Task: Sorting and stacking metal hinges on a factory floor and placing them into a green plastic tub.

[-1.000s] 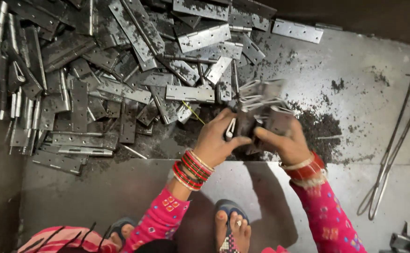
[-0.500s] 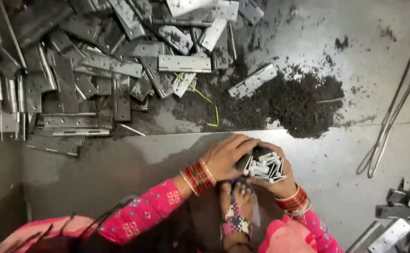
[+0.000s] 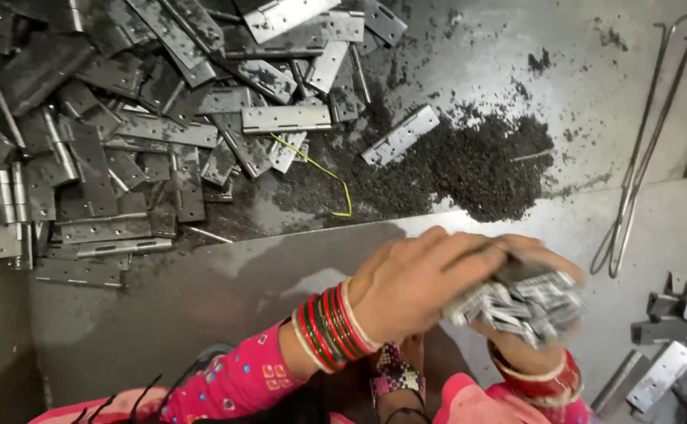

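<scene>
Closest to the camera, the left hand [image 3: 418, 283] lies over a stack of metal hinges [image 3: 520, 302], fingers curled down around its top, while the right hand [image 3: 516, 345] cups the stack from underneath, so both hands are closed on the bundle just above the bare metal sheet [image 3: 202, 290]. The stack looks uneven and blurred, so a loose squeeze could probably let a few sharp-edged hinges slide out onto the sheet or the foot [image 3: 394, 369] below. Farther off lie black grit [image 3: 469, 165], 1 yellow wire [image 3: 320, 169] and the big hinge pile [image 3: 139, 118].

Bare sheet [image 3: 202, 298] below hinge pile [image 3: 147, 133]
</scene>
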